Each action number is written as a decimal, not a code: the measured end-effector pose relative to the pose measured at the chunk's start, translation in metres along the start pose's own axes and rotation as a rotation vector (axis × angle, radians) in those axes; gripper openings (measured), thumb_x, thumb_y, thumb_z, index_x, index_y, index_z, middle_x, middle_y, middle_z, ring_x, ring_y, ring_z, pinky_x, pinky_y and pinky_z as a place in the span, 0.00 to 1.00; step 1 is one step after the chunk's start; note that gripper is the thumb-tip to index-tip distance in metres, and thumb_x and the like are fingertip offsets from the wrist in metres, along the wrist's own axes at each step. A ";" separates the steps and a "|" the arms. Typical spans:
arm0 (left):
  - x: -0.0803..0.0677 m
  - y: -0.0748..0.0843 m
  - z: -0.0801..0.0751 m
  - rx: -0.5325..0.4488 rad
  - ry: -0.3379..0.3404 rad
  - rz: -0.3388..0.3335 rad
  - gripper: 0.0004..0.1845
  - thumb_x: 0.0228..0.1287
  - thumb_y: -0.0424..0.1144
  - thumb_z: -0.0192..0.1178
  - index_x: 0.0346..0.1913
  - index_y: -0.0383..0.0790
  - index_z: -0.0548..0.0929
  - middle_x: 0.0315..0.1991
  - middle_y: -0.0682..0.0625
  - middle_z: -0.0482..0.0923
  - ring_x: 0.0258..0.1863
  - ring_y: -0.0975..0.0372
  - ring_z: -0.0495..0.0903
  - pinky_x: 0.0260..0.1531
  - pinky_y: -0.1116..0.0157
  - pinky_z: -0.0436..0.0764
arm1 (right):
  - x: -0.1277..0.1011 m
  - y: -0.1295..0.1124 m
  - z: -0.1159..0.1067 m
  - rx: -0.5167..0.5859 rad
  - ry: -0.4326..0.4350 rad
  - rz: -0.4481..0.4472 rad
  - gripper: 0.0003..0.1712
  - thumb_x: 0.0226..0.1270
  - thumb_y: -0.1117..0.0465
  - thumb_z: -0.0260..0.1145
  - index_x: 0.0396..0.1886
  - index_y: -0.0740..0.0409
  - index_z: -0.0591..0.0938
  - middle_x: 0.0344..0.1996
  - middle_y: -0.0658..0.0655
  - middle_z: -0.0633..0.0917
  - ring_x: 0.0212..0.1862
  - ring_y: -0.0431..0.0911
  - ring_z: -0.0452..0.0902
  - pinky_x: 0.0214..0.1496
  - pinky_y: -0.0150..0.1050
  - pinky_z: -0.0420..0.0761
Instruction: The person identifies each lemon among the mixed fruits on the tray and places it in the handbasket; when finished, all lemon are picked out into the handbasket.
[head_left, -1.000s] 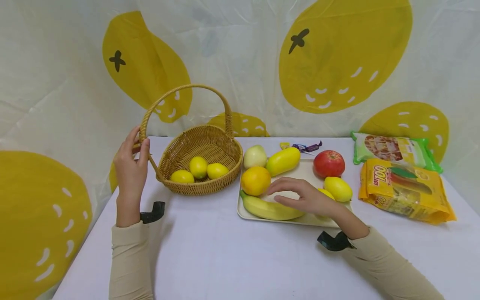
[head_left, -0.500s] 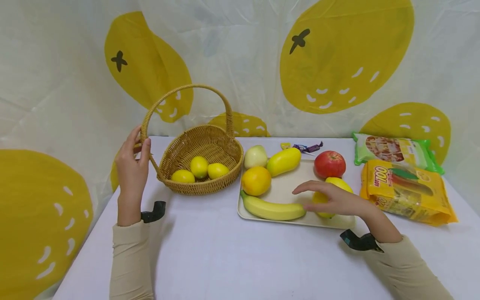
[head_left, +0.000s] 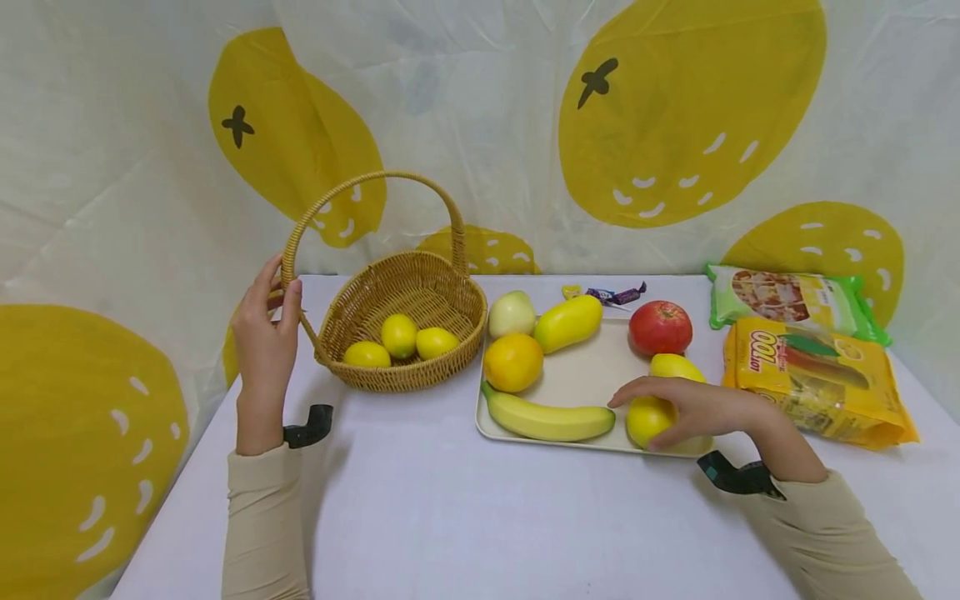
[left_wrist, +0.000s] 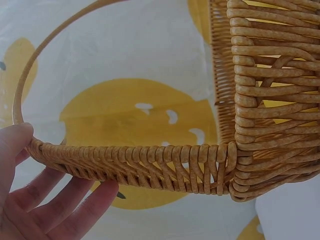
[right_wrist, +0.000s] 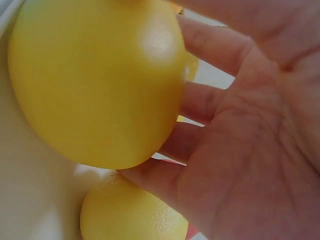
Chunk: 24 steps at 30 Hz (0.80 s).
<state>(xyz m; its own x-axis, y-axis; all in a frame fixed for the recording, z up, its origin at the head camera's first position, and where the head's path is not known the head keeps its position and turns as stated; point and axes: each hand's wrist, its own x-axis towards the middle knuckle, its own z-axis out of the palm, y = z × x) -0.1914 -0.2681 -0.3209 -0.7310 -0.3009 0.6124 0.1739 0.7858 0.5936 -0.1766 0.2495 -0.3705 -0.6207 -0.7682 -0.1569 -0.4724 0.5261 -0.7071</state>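
Yellow lemon [head_left: 647, 420] within curled right hand [head_left: 701, 404], wicker handle [head_left: 395, 175] in grip of left hand [head_left: 264, 337].

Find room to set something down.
Bare: tablecloth between the sleeves, in front of the tray; the tray's middle, between orange, banana and red fruit. Crowded: the tray's right end, where the right hand curls round a lemon.
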 end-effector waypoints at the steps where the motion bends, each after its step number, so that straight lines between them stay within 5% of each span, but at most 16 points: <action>1: 0.000 0.000 0.000 0.000 -0.001 -0.002 0.25 0.73 0.49 0.53 0.70 0.52 0.71 0.51 0.40 0.81 0.47 0.49 0.83 0.48 0.52 0.82 | 0.000 0.000 0.000 0.002 -0.004 0.007 0.30 0.58 0.56 0.73 0.61 0.54 0.77 0.59 0.56 0.78 0.58 0.46 0.70 0.62 0.32 0.70; 10: -0.001 0.001 0.000 0.001 -0.015 -0.024 0.25 0.73 0.50 0.52 0.71 0.54 0.69 0.51 0.41 0.80 0.48 0.49 0.82 0.48 0.48 0.81 | 0.003 -0.007 0.002 -0.035 -0.037 0.082 0.29 0.56 0.53 0.75 0.58 0.52 0.79 0.56 0.56 0.79 0.55 0.52 0.69 0.59 0.50 0.73; 16: 0.000 0.001 -0.001 -0.004 -0.013 -0.021 0.25 0.73 0.49 0.52 0.71 0.54 0.69 0.51 0.41 0.80 0.48 0.49 0.82 0.49 0.52 0.81 | 0.001 -0.004 0.002 -0.076 -0.006 0.053 0.26 0.57 0.51 0.74 0.54 0.51 0.79 0.52 0.51 0.80 0.53 0.46 0.70 0.58 0.43 0.74; 19: 0.000 -0.001 -0.001 0.000 -0.008 -0.014 0.25 0.73 0.49 0.53 0.70 0.53 0.70 0.50 0.41 0.81 0.47 0.49 0.83 0.47 0.64 0.82 | 0.001 -0.004 0.001 -0.077 -0.005 0.039 0.26 0.57 0.50 0.74 0.54 0.50 0.79 0.52 0.51 0.80 0.52 0.44 0.70 0.58 0.41 0.74; 24: 0.000 0.000 0.000 -0.008 -0.007 -0.013 0.25 0.73 0.49 0.53 0.70 0.53 0.70 0.50 0.40 0.81 0.47 0.49 0.83 0.47 0.62 0.83 | 0.003 -0.003 -0.003 -0.090 0.018 0.011 0.26 0.57 0.50 0.74 0.55 0.49 0.80 0.51 0.48 0.81 0.51 0.42 0.71 0.57 0.38 0.75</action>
<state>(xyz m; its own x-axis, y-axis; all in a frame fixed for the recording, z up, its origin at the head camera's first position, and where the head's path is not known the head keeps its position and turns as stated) -0.1915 -0.2686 -0.3207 -0.7382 -0.3073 0.6006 0.1690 0.7776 0.6056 -0.1785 0.2468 -0.3664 -0.6367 -0.7561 -0.1511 -0.5194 0.5654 -0.6407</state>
